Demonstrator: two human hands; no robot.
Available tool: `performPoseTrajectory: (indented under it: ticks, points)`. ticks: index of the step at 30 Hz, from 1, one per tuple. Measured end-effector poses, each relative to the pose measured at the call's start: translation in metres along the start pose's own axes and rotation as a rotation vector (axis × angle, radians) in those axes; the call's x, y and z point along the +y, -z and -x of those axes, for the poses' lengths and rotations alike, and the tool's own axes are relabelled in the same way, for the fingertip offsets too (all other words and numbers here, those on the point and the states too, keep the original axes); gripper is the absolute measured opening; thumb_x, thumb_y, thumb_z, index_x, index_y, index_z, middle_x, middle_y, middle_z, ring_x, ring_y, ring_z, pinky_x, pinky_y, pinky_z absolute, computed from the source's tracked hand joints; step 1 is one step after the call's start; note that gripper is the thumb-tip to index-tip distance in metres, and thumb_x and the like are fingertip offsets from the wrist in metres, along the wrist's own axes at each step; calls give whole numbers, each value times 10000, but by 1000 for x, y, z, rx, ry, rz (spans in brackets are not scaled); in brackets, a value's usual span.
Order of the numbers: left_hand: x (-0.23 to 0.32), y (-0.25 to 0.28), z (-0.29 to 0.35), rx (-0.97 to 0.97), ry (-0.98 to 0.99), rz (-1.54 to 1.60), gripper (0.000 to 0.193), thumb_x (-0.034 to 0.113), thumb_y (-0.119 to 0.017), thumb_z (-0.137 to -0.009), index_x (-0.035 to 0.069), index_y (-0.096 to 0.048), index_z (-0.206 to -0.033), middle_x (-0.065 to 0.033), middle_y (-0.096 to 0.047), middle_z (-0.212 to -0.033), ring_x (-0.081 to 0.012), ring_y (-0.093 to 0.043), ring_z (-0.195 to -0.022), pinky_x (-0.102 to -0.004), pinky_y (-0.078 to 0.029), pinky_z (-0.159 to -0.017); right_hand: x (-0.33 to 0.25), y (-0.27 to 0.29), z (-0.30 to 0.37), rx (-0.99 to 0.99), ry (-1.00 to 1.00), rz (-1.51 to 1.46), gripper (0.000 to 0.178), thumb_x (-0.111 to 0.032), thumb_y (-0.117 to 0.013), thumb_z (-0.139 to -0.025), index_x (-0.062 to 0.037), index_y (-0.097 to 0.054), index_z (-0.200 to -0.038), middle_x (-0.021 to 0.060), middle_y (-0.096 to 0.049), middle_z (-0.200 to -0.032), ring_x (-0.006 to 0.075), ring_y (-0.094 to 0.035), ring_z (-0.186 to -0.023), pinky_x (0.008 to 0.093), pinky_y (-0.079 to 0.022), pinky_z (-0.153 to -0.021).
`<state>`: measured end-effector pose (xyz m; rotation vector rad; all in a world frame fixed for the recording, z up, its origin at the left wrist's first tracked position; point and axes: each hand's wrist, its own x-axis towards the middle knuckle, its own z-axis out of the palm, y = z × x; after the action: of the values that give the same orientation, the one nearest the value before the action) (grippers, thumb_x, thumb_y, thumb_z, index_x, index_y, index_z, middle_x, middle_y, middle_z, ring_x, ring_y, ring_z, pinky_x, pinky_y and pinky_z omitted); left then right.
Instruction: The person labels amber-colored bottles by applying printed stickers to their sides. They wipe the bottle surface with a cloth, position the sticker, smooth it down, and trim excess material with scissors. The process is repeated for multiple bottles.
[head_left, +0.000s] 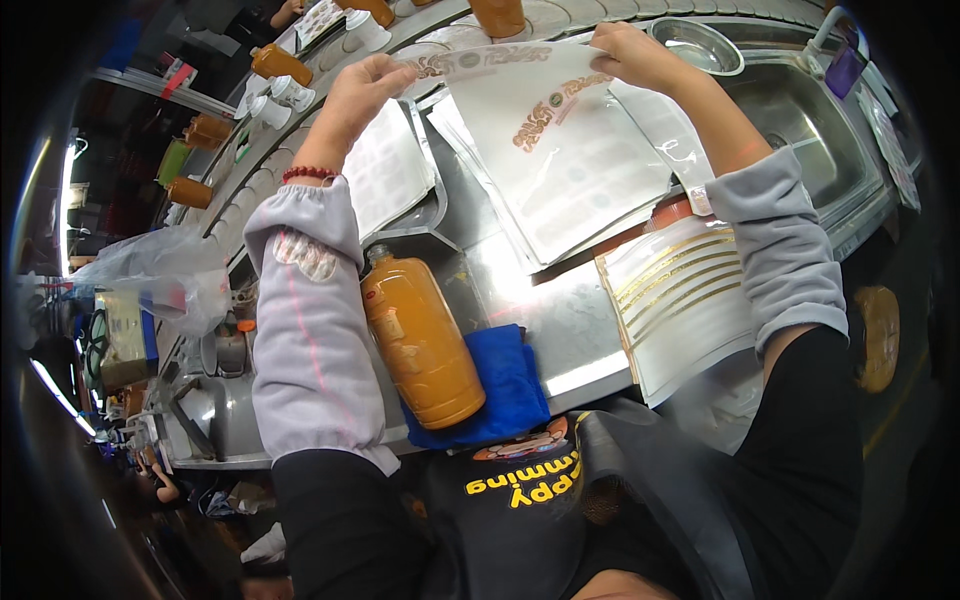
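Both hands are stretched out to the far side of the steel work table. A pale, thin decal sheet with reddish-brown ornamental prints spans between them. My left hand pinches its left edge. With closed fingers, my right hand grips the right end. Below the sheet lies a stack of white paper sheets, the top one partly covered. Near my left forearm, an orange-brown glazed bottle lies on its side on a folded blue cloth, its neck pointing away from me.
A steel tray with white sheets is left of the stack. White sheets with gold stripes lie nearer, at right. A metal bowl stands by the steel sink. Several orange-brown bottles line the curved conveyor beyond.
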<state>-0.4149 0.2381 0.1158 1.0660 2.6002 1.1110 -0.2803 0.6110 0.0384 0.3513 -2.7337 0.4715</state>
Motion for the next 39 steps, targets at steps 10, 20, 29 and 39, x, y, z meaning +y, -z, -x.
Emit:
performPoseTrajectory:
  ticks: [10,20,29,39]
  points:
    - [-48,10,-44,-89,229,-469,321,306,-677,-892,-15,-681,-889,-67,-600,-768,-188,-563,-729,-301,-435,-673,14,-4,20,-28,119,-114,155,-136,-665,-857,-76,-719,-990,174,-691,-945,359,-662,-904,444,-534,-836]
    - [-68,33,-63,-61,202,-329,381,385,-673,-808,20,-705,-915,-47,-664,-837,-156,-589,-757,-291,-454,-718,-77,51,76,-679,-140,-94,362,-148,-829,-745,-12,-732,-1066,122,-670,-1110,310,-642,-1049,363,-511,-929]
    - [28,34,-36,-135,30,-147,266,363,-645,-903,103,-683,-943,67,-550,-789,-36,-470,-721,-199,-342,-670,-12,-66,1,-585,-87,-125,309,-265,-695,-857,-31,-698,-1059,153,-698,-1077,276,-654,-991,387,-513,-862]
    - [60,64,11,-88,153,-177,324,346,-687,-877,80,-708,-1061,5,-688,-966,-81,-646,-925,-223,-454,-873,-44,39,44,-213,-123,-426,274,-301,-705,-923,-64,-678,-1059,37,-700,-941,169,-642,-902,323,-513,-794]
